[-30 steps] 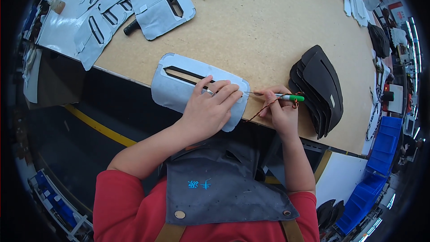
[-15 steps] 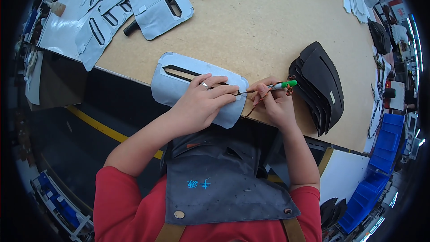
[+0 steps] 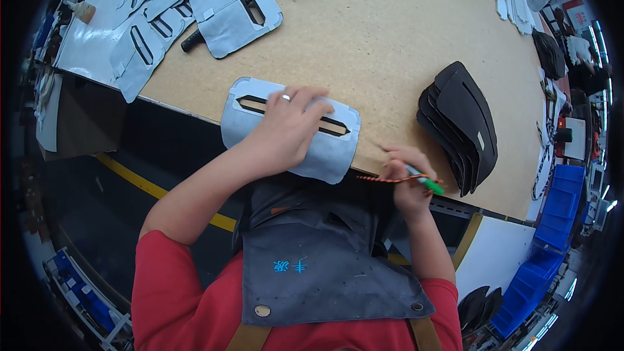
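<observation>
L hand [image 3: 286, 131]: flat, open, pressing grey slotted template [image 3: 260, 123] at near table [image 3: 390, 45] edge. R hand [image 3: 406, 179]: closed on green-tipped pen [image 3: 426, 182], just right of template. Black cut pieces [image 3: 465, 123] stacked far right.

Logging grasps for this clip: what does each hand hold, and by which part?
The right hand grips a green-tipped pen along its barrel. The left hand holds nothing; it lies flat on the grey slotted template, over its middle.

I make out one small pale label [image 3: 480, 141], rectangular, on the topmost dark piece of the black stack [image 3: 463, 125] at my right on the surface. No packages, signs or screens clear enough to tell.
</observation>
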A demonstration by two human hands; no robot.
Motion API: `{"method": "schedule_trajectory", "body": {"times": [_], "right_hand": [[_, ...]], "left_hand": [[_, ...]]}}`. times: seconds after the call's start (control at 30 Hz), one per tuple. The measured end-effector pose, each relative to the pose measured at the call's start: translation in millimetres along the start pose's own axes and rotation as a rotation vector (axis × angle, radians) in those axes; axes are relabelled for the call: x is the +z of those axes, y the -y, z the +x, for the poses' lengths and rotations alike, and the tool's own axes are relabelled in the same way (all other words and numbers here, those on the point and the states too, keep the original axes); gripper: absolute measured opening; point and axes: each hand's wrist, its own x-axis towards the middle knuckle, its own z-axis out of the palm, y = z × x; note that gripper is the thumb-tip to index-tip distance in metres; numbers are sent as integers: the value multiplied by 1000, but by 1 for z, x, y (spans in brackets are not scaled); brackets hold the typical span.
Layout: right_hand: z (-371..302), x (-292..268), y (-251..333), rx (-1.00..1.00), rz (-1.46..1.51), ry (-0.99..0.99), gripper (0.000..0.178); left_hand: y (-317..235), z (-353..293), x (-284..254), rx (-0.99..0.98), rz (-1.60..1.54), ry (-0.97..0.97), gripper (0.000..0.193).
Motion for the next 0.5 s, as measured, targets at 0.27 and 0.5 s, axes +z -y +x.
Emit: {"method": "schedule_trajectory", "body": {"times": [0.27,0.5], "right_hand": [[-9,-12,13,180,284,-210,11],[-5,-6,14,233,319,-225,12]], "left_hand": [[15,35,-27,-323,86,363,41],[11,1,-19,-691,-978,-339,22]]}}
